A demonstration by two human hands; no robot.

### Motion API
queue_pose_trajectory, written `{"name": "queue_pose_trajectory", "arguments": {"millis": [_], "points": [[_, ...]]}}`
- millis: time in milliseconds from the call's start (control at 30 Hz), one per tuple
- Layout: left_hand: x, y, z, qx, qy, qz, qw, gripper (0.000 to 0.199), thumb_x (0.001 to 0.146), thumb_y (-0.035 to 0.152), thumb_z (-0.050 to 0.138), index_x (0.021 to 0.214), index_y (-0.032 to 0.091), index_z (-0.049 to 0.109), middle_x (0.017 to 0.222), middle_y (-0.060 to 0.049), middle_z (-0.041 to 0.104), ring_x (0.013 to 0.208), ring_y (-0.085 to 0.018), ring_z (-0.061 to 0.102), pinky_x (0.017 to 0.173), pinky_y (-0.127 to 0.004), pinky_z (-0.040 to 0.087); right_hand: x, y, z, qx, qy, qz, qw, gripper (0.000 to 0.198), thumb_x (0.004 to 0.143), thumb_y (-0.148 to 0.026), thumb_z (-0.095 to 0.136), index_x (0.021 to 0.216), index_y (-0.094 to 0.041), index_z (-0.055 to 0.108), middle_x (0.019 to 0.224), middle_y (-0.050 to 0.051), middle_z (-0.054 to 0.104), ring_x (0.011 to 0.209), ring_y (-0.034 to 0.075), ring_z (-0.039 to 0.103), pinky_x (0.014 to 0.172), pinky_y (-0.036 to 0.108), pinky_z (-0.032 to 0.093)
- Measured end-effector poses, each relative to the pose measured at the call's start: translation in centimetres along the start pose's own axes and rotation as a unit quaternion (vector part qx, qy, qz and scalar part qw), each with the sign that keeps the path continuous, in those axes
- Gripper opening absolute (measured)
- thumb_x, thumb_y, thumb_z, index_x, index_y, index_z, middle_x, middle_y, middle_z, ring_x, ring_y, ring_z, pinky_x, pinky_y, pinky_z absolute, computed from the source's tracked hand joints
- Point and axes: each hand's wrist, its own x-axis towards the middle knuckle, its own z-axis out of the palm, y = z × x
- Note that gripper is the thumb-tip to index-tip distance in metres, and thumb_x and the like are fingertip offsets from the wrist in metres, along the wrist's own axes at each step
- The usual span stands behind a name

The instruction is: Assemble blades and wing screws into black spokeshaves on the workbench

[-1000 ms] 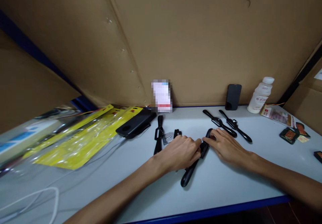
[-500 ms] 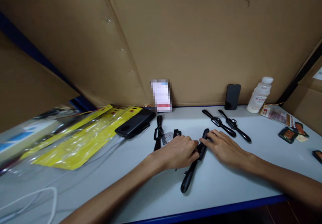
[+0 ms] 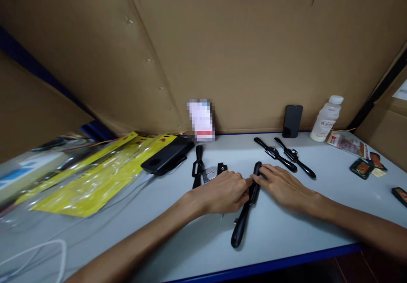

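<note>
A black spokeshave (image 3: 241, 228) stands tilted between my hands over the table, one handle toward me. My right hand (image 3: 282, 185) is closed round its far handle. My left hand (image 3: 229, 192) is closed at the middle of the tool, thumb and fingers pinched against its body; whatever small part they may grip is hidden. Beyond my left hand lie a second spokeshave body (image 3: 198, 164), a flat metal blade (image 3: 209, 174) and a black cap piece (image 3: 221, 167). Two more spokeshaves (image 3: 275, 153) (image 3: 295, 157) lie side by side farther back on the right.
Yellow-and-clear packaging (image 3: 95, 181) and a black power bank (image 3: 168, 156) with a white cable lie left. A lit phone (image 3: 202, 120), a dark phone (image 3: 292, 121) and a bottle (image 3: 327, 120) stand by the cardboard wall (image 3: 241, 54). Small snack packs (image 3: 361, 168) lie right.
The near handle of the spokeshave has swung slightly toward me and to the right. Both hands keep their places on it; the whole view has shifted a little.
</note>
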Motion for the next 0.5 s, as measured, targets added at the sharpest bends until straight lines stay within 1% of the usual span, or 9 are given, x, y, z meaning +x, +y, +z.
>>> {"name": "queue_pose_trajectory", "arguments": {"millis": [67,133,233,300,367,433,500], "points": [[0.0,0.5,-0.2,0.016,-0.006,0.005,1.000,0.013,0.086,0.014,0.050,0.088,0.016,0.062,0.069,-0.007,0.069,0.059,-0.023,0.064,0.055,-0.033,0.038,0.1,0.0,0.1,0.008,0.000,0.001,1.000,0.038,0.102,-0.014,0.037,0.136,-0.017,0.054,0.117,0.015,0.060,0.115,0.028,0.053,0.091,0.044,0.045],[-0.1,1.0,-0.3,0.034,-0.006,-0.004,0.999,0.012,0.087,0.015,0.050,0.089,0.015,0.062,0.071,-0.009,0.069,0.060,-0.025,0.066,0.055,-0.033,0.038,0.2,0.0,0.2,0.007,0.002,-0.001,1.000,0.038,0.103,-0.015,0.039,0.137,-0.020,0.053,0.119,0.013,0.060,0.119,0.028,0.052,0.093,0.045,0.045],[-0.5,1.2,-0.6,0.031,0.005,-0.021,0.999,0.015,0.093,0.018,0.047,0.088,0.015,0.060,0.070,-0.008,0.069,0.059,-0.023,0.065,0.055,-0.032,0.037,0.2,0.2,0.3,-0.013,0.006,-0.007,1.000,0.040,0.102,-0.014,0.038,0.139,-0.022,0.052,0.121,0.013,0.060,0.120,0.028,0.051,0.095,0.045,0.045],[-1.0,0.7,-0.7,0.012,0.021,-0.026,0.999,0.020,0.098,0.023,0.044,0.086,0.016,0.058,0.067,-0.006,0.067,0.058,-0.021,0.064,0.054,-0.031,0.035,0.2,0.4,0.1,-0.028,0.009,-0.005,1.000,0.043,0.100,-0.011,0.038,0.139,-0.021,0.053,0.121,0.014,0.060,0.119,0.029,0.051,0.095,0.046,0.045],[-1.4,-0.4,-0.7,-0.001,0.045,-0.043,0.998,0.026,0.101,0.026,0.040,0.084,0.017,0.057,0.066,-0.005,0.065,0.058,-0.019,0.062,0.054,-0.030,0.032,0.1,0.7,-0.1,-0.050,0.007,0.003,0.999,0.044,0.098,-0.009,0.039,0.137,-0.020,0.055,0.119,0.014,0.060,0.115,0.029,0.053,0.094,0.045,0.045],[-1.7,-1.7,-0.6,0.004,0.073,-0.081,0.994,0.030,0.102,0.027,0.036,0.083,0.018,0.056,0.067,-0.005,0.065,0.057,-0.018,0.060,0.053,-0.030,0.028,-0.1,1.0,-0.4,-0.084,0.008,0.029,0.996,0.043,0.095,-0.007,0.041,0.134,-0.018,0.058,0.116,0.015,0.061,0.111,0.029,0.055,0.091,0.043,0.046],[-1.7,-2.7,-0.4,0.020,0.085,-0.111,0.990,0.032,0.102,0.027,0.035,0.081,0.018,0.056,0.067,-0.006,0.065,0.055,-0.018,0.058,0.053,-0.031,0.024,-0.3,1.2,-0.7,-0.123,0.012,0.061,0.990,0.042,0.093,-0.004,0.041,0.128,-0.015,0.062,0.112,0.016,0.062,0.107,0.030,0.056,0.087,0.042,0.046]]}}
